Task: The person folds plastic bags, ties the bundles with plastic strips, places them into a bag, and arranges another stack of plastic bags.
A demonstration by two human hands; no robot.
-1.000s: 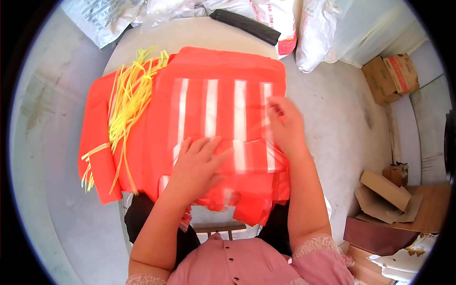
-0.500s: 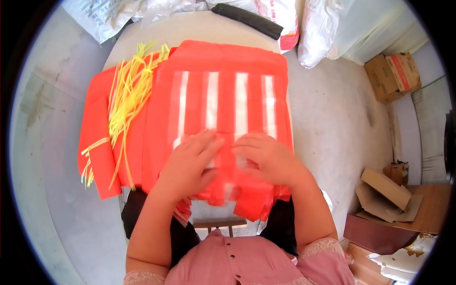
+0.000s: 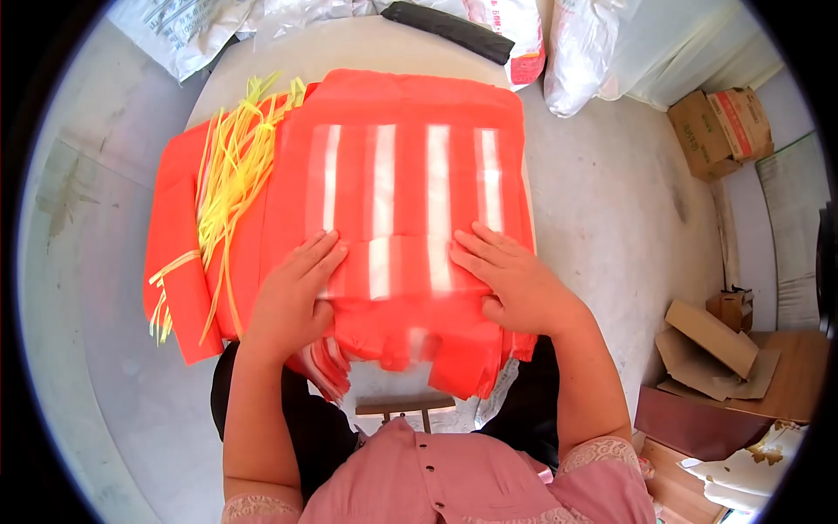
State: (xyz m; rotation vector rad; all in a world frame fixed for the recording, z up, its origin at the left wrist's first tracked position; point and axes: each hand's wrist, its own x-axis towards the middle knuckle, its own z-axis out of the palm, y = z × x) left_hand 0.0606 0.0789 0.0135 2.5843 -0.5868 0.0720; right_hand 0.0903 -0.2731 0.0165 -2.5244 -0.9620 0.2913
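Note:
A stack of red sheets with white stripes [image 3: 408,192] lies before me, its near edge folded up and hanging over the front. My left hand [image 3: 301,293] rests flat on the left part of the fold, fingers stretched out. On the right part lies my right hand [image 3: 511,275], its fingers spread over the sheet. Neither hand grips anything. To the left, a bundle of yellow strips [image 3: 236,166] lies on more red material. A red roll tied with a yellow strip [image 3: 189,301] sits beside it.
The stack rests on a pale round table [image 3: 297,54]. A long black item [image 3: 449,32] lies at its far edge, near white bags [image 3: 583,52]. At right are a cardboard box [image 3: 720,131] and an opened carton [image 3: 711,349] on a brown surface.
Both hands have moved apart across the fold, the left one toward the left and the right one toward the right. The folded part now looks flatter.

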